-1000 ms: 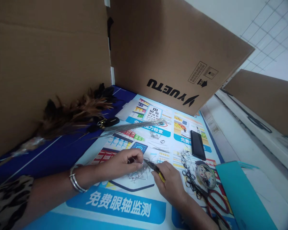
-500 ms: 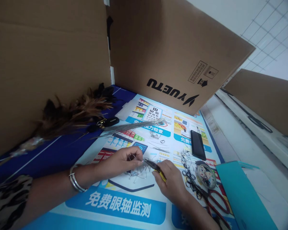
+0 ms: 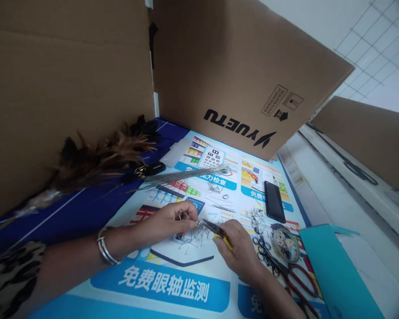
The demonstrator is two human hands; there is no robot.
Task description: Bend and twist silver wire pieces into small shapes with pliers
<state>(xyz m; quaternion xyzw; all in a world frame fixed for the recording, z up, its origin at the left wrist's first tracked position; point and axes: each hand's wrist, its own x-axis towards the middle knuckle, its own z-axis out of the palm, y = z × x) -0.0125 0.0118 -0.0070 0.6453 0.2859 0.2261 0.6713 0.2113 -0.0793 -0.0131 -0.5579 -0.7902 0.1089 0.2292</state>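
Note:
My left hand [image 3: 177, 219] is closed in a pinch on a thin piece of bent wire [image 3: 183, 215], with a loop of it showing by the fingers. In my right hand [image 3: 236, 243] are pliers [image 3: 216, 229] with yellow handles and dark jaws. The jaw tips point at the left fingertips, very close to the wire; whether they touch it is too small to tell. Beneath both hands lies a tangle of thin wire pieces [image 3: 194, 239]. Farther back, a bundle of long straight wires [image 3: 186, 174] crosses the printed sheet.
Red-handled scissors [image 3: 302, 281], a round clear container [image 3: 286, 244] and several small black rings [image 3: 262, 248] lie at right. Behind them is a black phone-like slab [image 3: 274, 201]. A teal box [image 3: 339, 270] stands far right. Brown feathers [image 3: 109, 150] lie left, before cardboard walls [image 3: 239, 66].
My right hand and the pliers have shifted slightly to the right, drawing the jaw tips a little away from the left fingertips. My left hand stays almost in place.

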